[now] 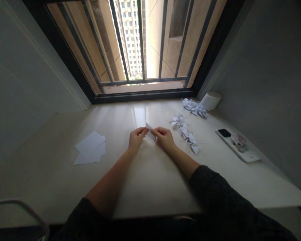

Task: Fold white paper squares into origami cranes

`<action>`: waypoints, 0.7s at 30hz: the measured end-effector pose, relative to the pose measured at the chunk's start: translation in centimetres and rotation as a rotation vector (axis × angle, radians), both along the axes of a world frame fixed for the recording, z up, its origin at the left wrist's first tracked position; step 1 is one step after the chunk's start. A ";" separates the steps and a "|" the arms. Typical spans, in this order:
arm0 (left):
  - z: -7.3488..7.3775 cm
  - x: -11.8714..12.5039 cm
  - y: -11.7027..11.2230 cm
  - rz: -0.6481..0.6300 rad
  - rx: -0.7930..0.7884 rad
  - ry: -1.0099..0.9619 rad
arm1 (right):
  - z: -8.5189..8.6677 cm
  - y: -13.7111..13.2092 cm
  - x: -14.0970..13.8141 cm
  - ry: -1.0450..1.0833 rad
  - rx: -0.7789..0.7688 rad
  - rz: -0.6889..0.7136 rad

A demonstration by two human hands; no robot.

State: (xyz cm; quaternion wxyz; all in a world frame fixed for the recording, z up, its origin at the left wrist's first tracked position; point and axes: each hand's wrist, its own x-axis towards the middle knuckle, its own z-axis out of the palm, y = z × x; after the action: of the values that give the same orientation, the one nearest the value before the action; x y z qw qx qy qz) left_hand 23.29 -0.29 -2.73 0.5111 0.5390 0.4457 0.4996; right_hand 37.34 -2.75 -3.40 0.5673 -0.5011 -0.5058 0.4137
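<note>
Between my two hands is a small piece of folded white paper [148,126], held just above the white sill. My left hand [136,138] pinches its left side with thumb and fingers. On the other side, my right hand [164,135] grips it the same way, fingertips close to those of the left. The paper's lower part is partly hidden by the fingers. To the right of my right hand lies a row of folded paper cranes [184,130]. Loose white paper sheets [90,147] lie overlapping to the left of my left hand.
More paper cranes [194,107] lie at the back right, beside a white roll [210,100]. A white phone [237,145] with a round grip rests near the right wall. Behind the sill [155,187] stands a barred window [142,97]. A pale cable [20,202] curves at the lower left.
</note>
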 end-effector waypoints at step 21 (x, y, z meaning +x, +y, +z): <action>0.3 0.2 -0.4 0.048 0.028 0.004 | -0.1 -0.2 -0.3 -0.117 0.014 0.113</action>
State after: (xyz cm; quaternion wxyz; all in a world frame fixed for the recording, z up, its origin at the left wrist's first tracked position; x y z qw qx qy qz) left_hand 23.44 -0.71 -2.39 0.4904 0.5361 0.4526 0.5169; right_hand 37.02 -2.90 -3.50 0.5162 -0.4911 -0.5683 0.4115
